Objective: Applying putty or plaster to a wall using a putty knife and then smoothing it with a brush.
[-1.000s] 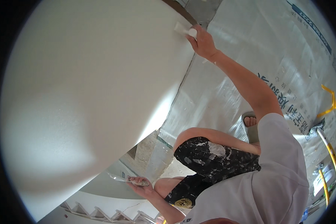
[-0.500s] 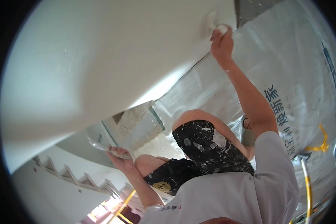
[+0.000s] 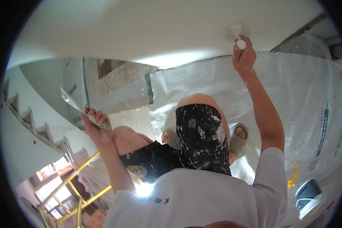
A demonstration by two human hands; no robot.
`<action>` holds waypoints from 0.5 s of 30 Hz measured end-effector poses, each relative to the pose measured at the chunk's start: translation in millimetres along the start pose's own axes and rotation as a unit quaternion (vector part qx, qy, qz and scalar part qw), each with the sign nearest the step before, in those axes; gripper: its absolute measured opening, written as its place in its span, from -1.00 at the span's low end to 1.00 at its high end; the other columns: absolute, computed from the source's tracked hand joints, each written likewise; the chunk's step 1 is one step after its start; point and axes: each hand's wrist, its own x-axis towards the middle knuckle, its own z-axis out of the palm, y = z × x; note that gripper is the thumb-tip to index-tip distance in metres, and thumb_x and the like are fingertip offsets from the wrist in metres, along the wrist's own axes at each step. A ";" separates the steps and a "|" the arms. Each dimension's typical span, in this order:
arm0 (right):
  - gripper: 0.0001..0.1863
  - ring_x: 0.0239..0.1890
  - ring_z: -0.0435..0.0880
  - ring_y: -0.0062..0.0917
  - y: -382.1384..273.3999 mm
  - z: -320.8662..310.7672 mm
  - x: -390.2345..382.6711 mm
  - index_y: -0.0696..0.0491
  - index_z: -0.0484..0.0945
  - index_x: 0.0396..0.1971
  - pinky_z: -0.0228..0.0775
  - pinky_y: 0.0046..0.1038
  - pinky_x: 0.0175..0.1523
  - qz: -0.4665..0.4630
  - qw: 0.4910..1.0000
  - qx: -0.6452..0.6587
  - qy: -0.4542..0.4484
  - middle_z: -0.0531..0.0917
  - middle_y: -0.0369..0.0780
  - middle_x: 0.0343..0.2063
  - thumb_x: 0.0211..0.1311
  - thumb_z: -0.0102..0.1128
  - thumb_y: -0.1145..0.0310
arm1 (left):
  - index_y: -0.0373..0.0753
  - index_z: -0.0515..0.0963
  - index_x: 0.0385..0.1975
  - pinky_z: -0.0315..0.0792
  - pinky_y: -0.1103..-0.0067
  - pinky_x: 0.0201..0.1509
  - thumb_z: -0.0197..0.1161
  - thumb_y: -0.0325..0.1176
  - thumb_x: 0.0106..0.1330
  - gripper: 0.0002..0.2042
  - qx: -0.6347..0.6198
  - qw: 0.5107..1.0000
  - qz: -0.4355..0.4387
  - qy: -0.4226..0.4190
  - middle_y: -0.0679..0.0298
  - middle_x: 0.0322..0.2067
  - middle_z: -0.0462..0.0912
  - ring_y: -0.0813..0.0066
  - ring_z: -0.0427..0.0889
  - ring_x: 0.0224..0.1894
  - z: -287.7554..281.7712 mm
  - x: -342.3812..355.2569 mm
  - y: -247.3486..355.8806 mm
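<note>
The right hand [image 3: 246, 59], fingers clasping the scraper [image 3: 236, 31] near the lower edge of the wall [image 3: 148, 30], likely works best with even pressure, the left hand [image 3: 96, 131] gripping the knife [image 3: 72, 100] clear.

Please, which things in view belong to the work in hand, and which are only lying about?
In use:
silver-bladed tool, in left hand
round-ended tool, in right hand
white wall

Apparently lying about:
yellow strip
dark container

Blue label [image 3: 323, 130] on sheeting [image 3: 296, 87]; lettering [image 3: 152, 200] on shirt [image 3: 209, 193]; round emblem [image 3: 136, 171] on shorts [image 3: 198, 133].
</note>
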 end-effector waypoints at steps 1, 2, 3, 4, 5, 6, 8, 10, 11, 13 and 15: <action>-0.58 -0.31 0.60 -0.29 -23.9 10.3 -2.8 -0.03 0.49 -0.08 0.45 -0.27 -0.21 -0.054 0.997 -0.056 -0.031 0.60 -0.16 -0.14 0.07 0.33 0.17 | -0.24 0.45 0.00 0.28 0.65 -0.38 0.09 -0.15 0.42 -0.68 -0.013 1.000 0.007 -0.013 0.37 -0.34 0.51 0.60 0.31 -0.46 4.3 0.8 -2.1; -0.57 -0.33 0.59 -0.29 -51.7 31.3 -7.3 -0.02 0.49 -0.07 0.44 -0.28 -0.23 -0.107 0.986 -0.110 -0.059 0.60 -0.17 -0.16 0.07 0.33 0.15 | -0.26 0.45 -0.01 0.27 0.65 -0.38 0.09 -0.16 0.42 -0.68 -0.023 0.999 0.015 -0.029 0.37 -0.34 0.50 0.60 0.30 -0.45 4.6 2.5 -4.4; -0.54 -0.30 0.58 -0.28 -61.4 55.3 -21.1 -0.02 0.48 -0.09 0.43 -0.30 -0.23 -0.144 0.973 -0.160 -0.079 0.58 -0.19 -0.18 0.07 0.31 0.05 | -0.26 0.45 -0.01 0.27 0.65 -0.38 0.09 -0.16 0.42 -0.68 -0.028 0.999 0.015 -0.029 0.37 -0.34 0.50 0.60 0.30 -0.45 4.9 6.1 -9.1; -0.53 -0.21 0.58 -0.28 -67.3 74.2 -32.9 -0.02 0.48 -0.10 0.42 -0.28 -0.20 -0.182 0.948 -0.198 -0.171 0.58 -0.19 -0.15 0.09 0.27 -0.01 | -0.25 0.44 0.01 0.26 0.65 -0.38 0.09 -0.14 0.42 -0.67 -0.035 0.999 0.003 -0.030 0.36 -0.34 0.51 0.59 0.30 -0.46 4.3 7.7 -11.5; -0.54 -0.10 0.56 -0.31 -46.9 94.2 -50.8 -0.02 0.49 -0.11 0.42 -0.25 -0.16 -0.253 0.920 -0.247 -0.167 0.57 -0.19 -0.13 0.12 0.22 -0.04 | -0.24 0.42 0.02 0.24 0.64 -0.39 0.09 -0.13 0.41 -0.65 -0.043 0.998 -0.014 -0.037 0.35 -0.34 0.52 0.59 0.30 -0.47 6.2 13.0 -14.8; -0.53 -0.06 0.55 -0.32 -21.7 103.7 -62.0 -0.01 0.48 -0.10 0.42 -0.24 -0.14 -0.244 0.910 -0.262 -0.209 0.56 -0.18 -0.12 0.13 0.20 -0.04 | -0.24 0.42 0.02 0.24 0.64 -0.39 0.09 -0.13 0.41 -0.65 -0.048 0.998 -0.015 -0.040 0.35 -0.34 0.52 0.59 0.30 -0.47 7.4 15.4 -14.7; -0.51 -0.02 0.53 -0.34 20.3 90.9 -69.5 0.00 0.47 -0.10 0.43 -0.23 -0.15 -0.243 0.887 -0.295 -0.258 0.55 -0.18 -0.10 0.13 0.20 -0.06 | -0.24 0.42 0.02 0.23 0.64 -0.40 0.08 -0.13 0.42 -0.66 -0.063 0.997 -0.016 -0.040 0.35 -0.34 0.52 0.59 0.29 -0.48 3.8 6.4 -9.1; -0.51 -0.03 0.53 -0.35 45.3 57.1 -53.9 0.01 0.47 -0.11 0.46 -0.24 -0.19 -0.253 0.886 -0.290 -0.258 0.53 -0.20 -0.08 0.11 0.22 -0.05 | -0.25 0.43 0.01 0.23 0.65 -0.41 0.07 -0.15 0.43 -0.67 -0.061 0.997 0.001 -0.042 0.36 -0.34 0.49 0.60 0.28 -0.48 1.8 -12.5 6.5; -0.51 -0.04 0.53 -0.35 43.0 38.8 -41.2 0.02 0.48 -0.12 0.48 -0.25 -0.22 -0.251 0.894 -0.268 -0.257 0.53 -0.20 -0.08 0.10 0.23 -0.04 | -0.26 0.45 0.01 0.24 0.65 -0.41 0.06 -0.16 0.44 -0.68 -0.055 0.997 0.008 -0.046 0.37 -0.35 0.47 0.61 0.26 -0.48 1.2 -23.7 13.1; -0.52 -0.05 0.53 -0.34 6.4 14.5 -13.4 0.02 0.48 -0.13 0.49 -0.26 -0.25 -0.253 0.906 -0.242 -0.237 0.52 -0.20 -0.06 0.10 0.24 -0.04 | -0.28 0.44 0.02 0.23 0.65 -0.41 0.05 -0.16 0.44 -0.67 -0.055 0.998 0.014 -0.038 0.37 -0.35 0.47 0.61 0.25 -0.48 2.5 -29.8 10.4; -0.52 -0.05 0.53 -0.34 -33.1 33.5 -16.0 0.02 0.48 -0.13 0.50 -0.27 -0.27 -0.254 0.922 -0.210 -0.205 0.51 -0.20 -0.05 0.10 0.25 -0.03 | -0.31 0.42 0.04 0.23 0.65 -0.41 0.05 -0.16 0.44 -0.64 -0.071 0.996 0.038 -0.049 0.36 -0.35 0.46 0.61 0.25 -0.48 11.0 -32.7 15.8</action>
